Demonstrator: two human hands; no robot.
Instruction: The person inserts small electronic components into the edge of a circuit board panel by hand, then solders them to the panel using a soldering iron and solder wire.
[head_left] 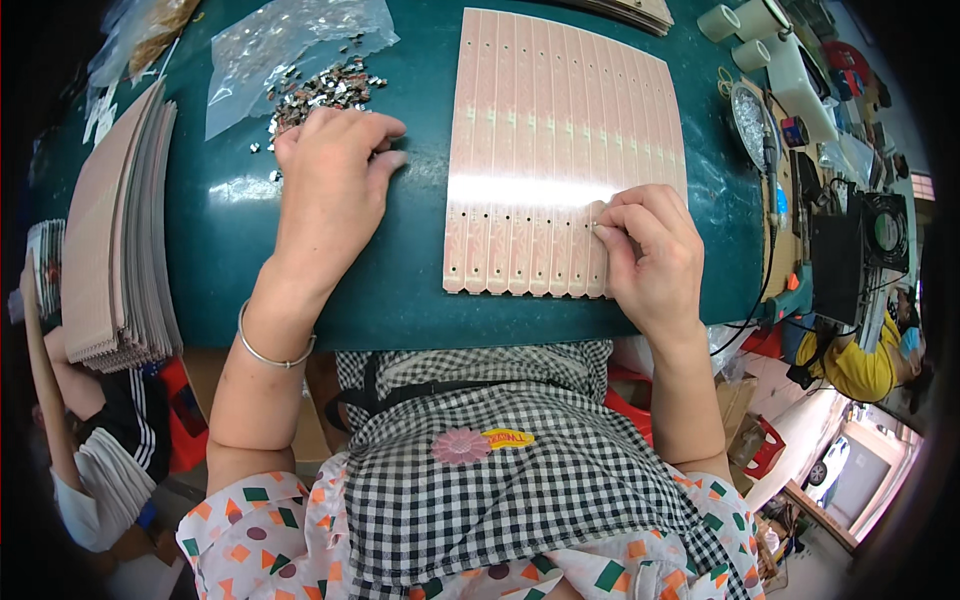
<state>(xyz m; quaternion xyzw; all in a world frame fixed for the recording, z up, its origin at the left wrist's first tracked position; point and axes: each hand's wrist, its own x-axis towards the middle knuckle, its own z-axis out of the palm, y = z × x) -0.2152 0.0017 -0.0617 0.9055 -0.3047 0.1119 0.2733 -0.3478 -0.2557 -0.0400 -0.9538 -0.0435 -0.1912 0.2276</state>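
Pinching at a hole near the lower right edge of the pale pink panel of joined strips (560, 150), the right hand (652, 255) has thumb and forefinger closed together, seemingly on a tiny part too small to make out. Panel lies flat on the green table (225, 250). Left hand (335, 180) rests with fingers curled beside the heap of small metal pieces (325, 88). Risk: part slips from the pinch or seats crooked; left fingers could scatter the heap.
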